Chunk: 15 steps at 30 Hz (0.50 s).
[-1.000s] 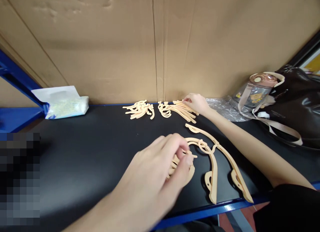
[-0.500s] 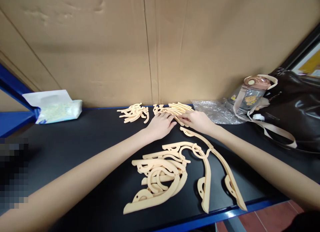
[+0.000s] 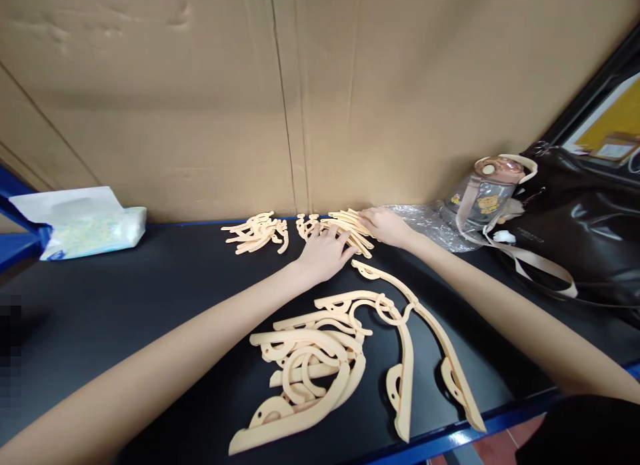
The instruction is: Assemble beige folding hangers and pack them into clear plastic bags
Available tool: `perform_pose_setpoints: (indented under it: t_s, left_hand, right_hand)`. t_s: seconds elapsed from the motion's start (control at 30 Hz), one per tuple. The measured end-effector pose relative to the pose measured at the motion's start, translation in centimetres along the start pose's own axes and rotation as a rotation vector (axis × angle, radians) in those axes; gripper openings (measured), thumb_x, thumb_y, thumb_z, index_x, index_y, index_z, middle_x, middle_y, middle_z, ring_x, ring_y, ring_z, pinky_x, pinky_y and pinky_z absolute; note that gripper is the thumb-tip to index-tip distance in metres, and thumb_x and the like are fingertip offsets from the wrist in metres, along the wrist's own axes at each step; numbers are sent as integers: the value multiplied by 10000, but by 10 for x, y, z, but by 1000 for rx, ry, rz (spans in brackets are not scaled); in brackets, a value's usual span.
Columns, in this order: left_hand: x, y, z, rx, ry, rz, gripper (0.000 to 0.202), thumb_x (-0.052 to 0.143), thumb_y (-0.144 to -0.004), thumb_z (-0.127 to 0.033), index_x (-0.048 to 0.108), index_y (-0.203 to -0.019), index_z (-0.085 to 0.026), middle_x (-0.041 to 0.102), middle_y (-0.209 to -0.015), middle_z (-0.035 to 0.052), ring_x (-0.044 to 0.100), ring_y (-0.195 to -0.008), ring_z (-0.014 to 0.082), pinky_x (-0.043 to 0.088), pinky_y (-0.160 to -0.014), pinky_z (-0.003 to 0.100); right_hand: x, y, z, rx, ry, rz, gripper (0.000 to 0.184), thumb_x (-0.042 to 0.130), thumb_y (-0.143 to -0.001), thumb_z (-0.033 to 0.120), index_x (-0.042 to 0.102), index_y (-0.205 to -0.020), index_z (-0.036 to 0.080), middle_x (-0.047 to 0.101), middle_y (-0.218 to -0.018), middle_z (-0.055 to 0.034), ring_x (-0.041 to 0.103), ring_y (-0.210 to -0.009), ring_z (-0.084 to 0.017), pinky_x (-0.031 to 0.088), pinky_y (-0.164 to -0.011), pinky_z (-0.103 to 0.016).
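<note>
Both my arms reach across a black table (image 3: 150, 298) to a heap of thin pale wooden strips (image 3: 350, 226) at the back by the cardboard wall. My left hand (image 3: 325, 251) lies flat on the heap's left side, fingers spread. My right hand (image 3: 383, 226) rests on the heap's right end, fingers stretched over the strips. A second small heap of curved wooden bits (image 3: 257, 231) lies to the left, untouched. Near me lie a stack of large scroll-cut wooden pieces (image 3: 310, 368) and two long curved wooden arms (image 3: 425, 345).
A pack of wet wipes (image 3: 83, 225) sits at the back left by a blue shelf frame (image 3: 20, 241). At the back right are crumpled clear plastic (image 3: 430, 219), a drinking bottle with a strap (image 3: 487, 191) and a dark glossy bag (image 3: 590, 231). A cardboard wall (image 3: 300, 98) closes the back.
My left hand has left the scroll-cut stack near me and reached to the strip heap at the back. My right hand has stayed on that heap, shifting slightly. The view has drifted right.
</note>
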<state>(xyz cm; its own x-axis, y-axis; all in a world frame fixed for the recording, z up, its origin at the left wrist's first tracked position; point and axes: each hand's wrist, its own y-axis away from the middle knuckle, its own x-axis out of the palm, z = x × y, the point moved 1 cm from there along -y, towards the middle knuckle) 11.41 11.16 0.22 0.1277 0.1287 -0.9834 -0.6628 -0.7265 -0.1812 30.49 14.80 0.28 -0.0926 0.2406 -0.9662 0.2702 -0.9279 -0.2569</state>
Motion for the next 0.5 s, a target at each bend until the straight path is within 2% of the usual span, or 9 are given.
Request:
perform_pose_setpoints:
  t_s: [0.1, 0.2, 0.3, 0.4, 0.5]
  left_hand:
    - [-2, -5, 1, 3, 18, 19, 536, 326, -1028, -466, 564, -1322, -86, 558, -1374, 205, 510, -1298, 324, 266, -1158, 466]
    - [-3, -7, 5, -3, 45, 42, 538, 320, -1030, -461, 566, -1303, -68, 570, -1360, 204, 510, -1299, 316, 288, -1148, 444]
    - [-3, -5, 7, -17, 76, 59, 564, 348, -1018, -490, 536, -1325, -56, 524, -1413, 220, 470, -1341, 335, 301, -1143, 447]
    - [-4, -2, 5, -27, 110, 68, 623, 402, -986, -548, 498, -1361, -61, 473, -1461, 228, 444, -1358, 371, 336, -1123, 460]
    - [-5, -1, 3, -16, 141, 74, 621, 413, -977, -560, 475, -1385, -95, 446, -1489, 207, 447, -1357, 365, 355, -1115, 453]
  right_hand:
    - [-4, 1, 1, 23, 52, -1, 294, 531, -984, 381, 653, -1125, 153, 683, -1136, -80, 627, -1093, -220, 441, -1011, -481]
    - [-9, 10, 3, 43, 86, -12, 299, 461, -1010, 337, 677, -1073, 140, 705, -1059, -92, 636, -1061, -226, 424, -1004, -466]
    - [-8, 16, 4, 16, 91, -6, 342, 417, -1013, 314, 693, -1109, 137, 690, -1171, -140, 605, -1140, -253, 391, -1026, -423]
    - [0, 15, 1, -14, 87, 3, 369, 418, -1009, 325, 655, -1225, 142, 630, -1320, -147, 554, -1235, -270, 333, -1081, -430]
    - [6, 8, -3, -22, 82, 8, 368, 419, -1014, 322, 630, -1252, 136, 660, -1272, -135, 581, -1200, -259, 336, -1076, -463]
